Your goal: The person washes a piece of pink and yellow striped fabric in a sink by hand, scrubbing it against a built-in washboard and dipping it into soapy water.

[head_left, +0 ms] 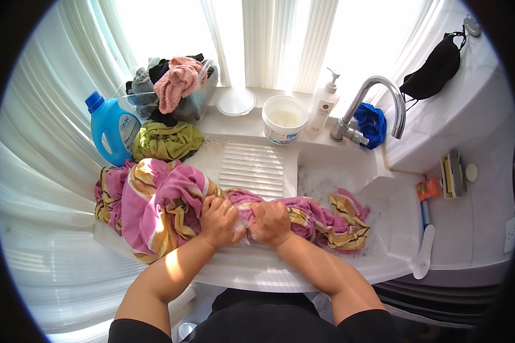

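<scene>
A large pink and yellow patterned cloth (pixel 149 206) is bunched over the left side of the white sink unit. Its twisted middle crosses the ribbed washboard (pixel 252 170), and its other end lies in the basin (pixel 383 214) among suds. My left hand (pixel 220 222) is closed around the cloth in front of the washboard. Close beside it, my right hand (pixel 270 223) grips the same cloth, fingers curled in. White foam shows on the fabric between both hands. The fingertips are partly hidden by the folds.
Behind stand a blue detergent bottle (pixel 113 128), green cloth (pixel 167 140), a clear bin (pixel 200 97) of clothes, a white tub (pixel 285 119), a pump bottle (pixel 324 106) and a curved faucet (pixel 383 86). A brush (pixel 424 251) lies on the right edge.
</scene>
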`<state>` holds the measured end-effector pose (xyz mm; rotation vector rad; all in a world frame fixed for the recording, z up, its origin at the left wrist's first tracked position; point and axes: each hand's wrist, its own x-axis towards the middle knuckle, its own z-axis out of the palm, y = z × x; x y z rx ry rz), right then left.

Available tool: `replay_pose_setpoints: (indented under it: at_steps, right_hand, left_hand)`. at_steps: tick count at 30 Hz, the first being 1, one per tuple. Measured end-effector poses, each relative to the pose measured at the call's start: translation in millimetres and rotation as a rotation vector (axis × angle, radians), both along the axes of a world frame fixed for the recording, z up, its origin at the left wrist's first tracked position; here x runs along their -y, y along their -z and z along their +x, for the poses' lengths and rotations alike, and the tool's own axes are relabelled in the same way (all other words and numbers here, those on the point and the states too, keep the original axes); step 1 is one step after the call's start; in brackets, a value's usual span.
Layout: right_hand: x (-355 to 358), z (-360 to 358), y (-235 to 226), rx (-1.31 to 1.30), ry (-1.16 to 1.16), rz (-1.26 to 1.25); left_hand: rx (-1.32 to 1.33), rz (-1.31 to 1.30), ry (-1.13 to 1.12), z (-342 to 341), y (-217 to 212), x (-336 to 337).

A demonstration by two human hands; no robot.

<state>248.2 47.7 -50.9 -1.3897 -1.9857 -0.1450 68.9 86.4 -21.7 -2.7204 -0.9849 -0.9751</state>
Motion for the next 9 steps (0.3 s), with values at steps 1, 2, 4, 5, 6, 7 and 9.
replay_pose_setpoints:
  at_steps: [1, 2, 4, 5, 6, 7, 9]
  right_hand:
    - [-29.5, 4.9, 0.6, -0.106, 0.079, -0.172]
    - [-55.9, 9.4, -4.1, -0.228, 0.212, -0.284]
    - [-86.9, 23.9, -17.3, -0.225, 0.449, -0.473]
    - [-87.1, 20.4, -22.2, -0.144, 0.489, -0.529]
    - [-85.5, 16.2, -27.7, -0.061, 0.529, -0.581]
    - [-77.6, 15.6, -34.8, -0.066, 0.434, -0.648]
    - [-38.7, 20.7, -47.1, -0.076, 0.265, -0.803]
  left_hand:
    - [0.007, -0.075, -0.101, 15.9, -0.3, -26.6]
    - [-0.034, -0.360, -0.240, 32.9, -2.3, -51.6]
    - [-0.142, -0.455, -0.335, 47.7, -9.9, -88.5]
    - [-0.196, -0.321, -0.335, 47.9, -11.1, -95.6]
    - [-0.369, -0.474, -0.244, 38.5, -15.6, -100.8]
    - [-0.524, -0.638, -0.141, 33.5, -32.9, -101.8]
    - [-0.560, -0.883, -0.167, 36.7, -41.0, -99.1]
